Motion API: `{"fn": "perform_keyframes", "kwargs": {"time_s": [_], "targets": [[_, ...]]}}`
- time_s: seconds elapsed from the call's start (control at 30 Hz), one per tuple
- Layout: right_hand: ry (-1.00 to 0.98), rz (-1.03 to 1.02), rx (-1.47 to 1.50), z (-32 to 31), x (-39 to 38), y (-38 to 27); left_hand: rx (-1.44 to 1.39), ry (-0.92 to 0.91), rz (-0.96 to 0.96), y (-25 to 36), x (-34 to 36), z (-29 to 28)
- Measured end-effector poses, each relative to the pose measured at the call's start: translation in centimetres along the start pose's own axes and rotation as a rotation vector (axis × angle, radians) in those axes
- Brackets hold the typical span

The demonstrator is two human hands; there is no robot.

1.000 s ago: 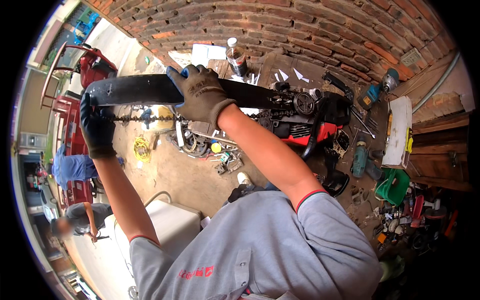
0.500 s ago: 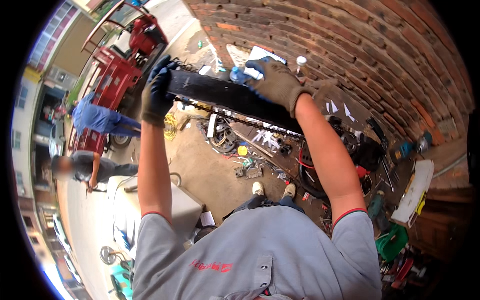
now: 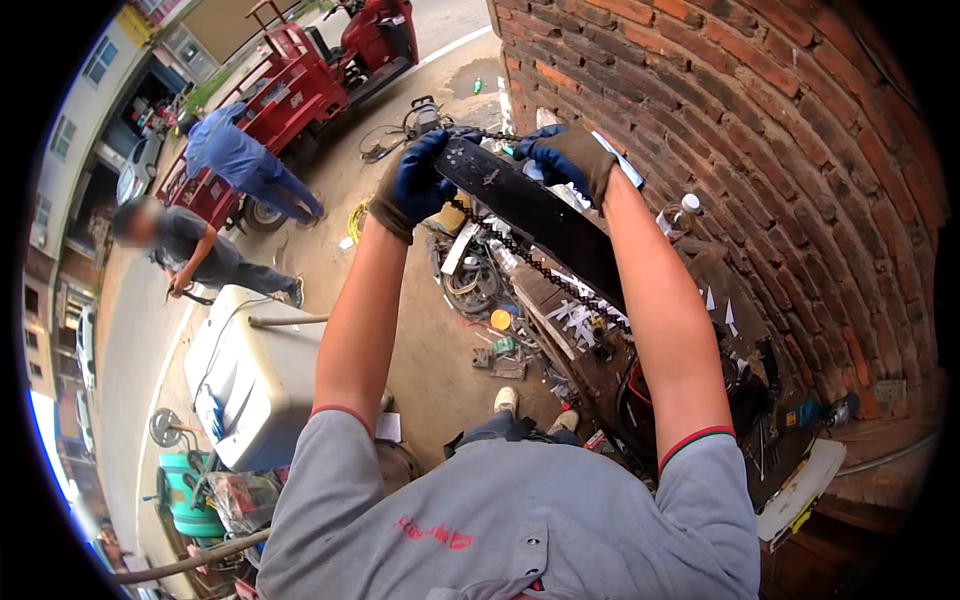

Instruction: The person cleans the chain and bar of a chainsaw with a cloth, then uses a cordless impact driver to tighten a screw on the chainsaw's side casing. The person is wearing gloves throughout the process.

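Note:
A long black chainsaw guide bar [image 3: 535, 205] points up and left in front of me, its rear end passing behind my right forearm. Below its lower edge a saw chain [image 3: 540, 268] sags loose; more of the chain runs along the upper edge. My left hand [image 3: 412, 182], in a blue and brown work glove, is closed on the chain at the bar's nose. Gloved the same way, my right hand [image 3: 572, 162] has its fingers curled on the upper run of chain, beside the bar. The saw's body is mostly hidden by my right arm.
A brick wall [image 3: 700, 100] rises on the right. Tools, scraps and a yellow lid [image 3: 501, 319] litter the ground. A white box-shaped container [image 3: 250, 385] stands at left. Two people, one in blue [image 3: 235, 160], are near a red cargo tricycle [image 3: 300, 90]. A bottle [image 3: 680, 215] stands by the wall.
My view has turned, so the surroundings appear shifted. My right hand has gone from lying over the bar to gripping the chain at its upper edge. My left hand stays at the nose.

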State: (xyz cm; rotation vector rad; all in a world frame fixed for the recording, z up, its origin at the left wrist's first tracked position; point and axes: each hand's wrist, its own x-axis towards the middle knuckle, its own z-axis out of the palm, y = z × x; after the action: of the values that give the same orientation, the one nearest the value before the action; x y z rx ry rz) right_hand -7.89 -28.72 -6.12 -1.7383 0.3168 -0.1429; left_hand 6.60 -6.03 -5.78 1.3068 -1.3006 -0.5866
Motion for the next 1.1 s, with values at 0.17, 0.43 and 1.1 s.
{"fn": "perform_keyframes", "kwargs": {"time_s": [0.17,0.43,1.1], "targets": [[-0.084,0.063,0.128,1.4,-0.9,-2.2,-0.168,0.176,-0.143,-4.0,-0.9,-2.7],[-0.051,-0.008,-0.083,2.1,-0.5,-1.6,-0.195,0.250,-0.209,-1.7,-1.9,-2.6],[-0.124,-0.786,-0.727,0.6,0.9,0.7,-0.536,0.412,-0.443,1.8,-0.8,-0.7]]}}
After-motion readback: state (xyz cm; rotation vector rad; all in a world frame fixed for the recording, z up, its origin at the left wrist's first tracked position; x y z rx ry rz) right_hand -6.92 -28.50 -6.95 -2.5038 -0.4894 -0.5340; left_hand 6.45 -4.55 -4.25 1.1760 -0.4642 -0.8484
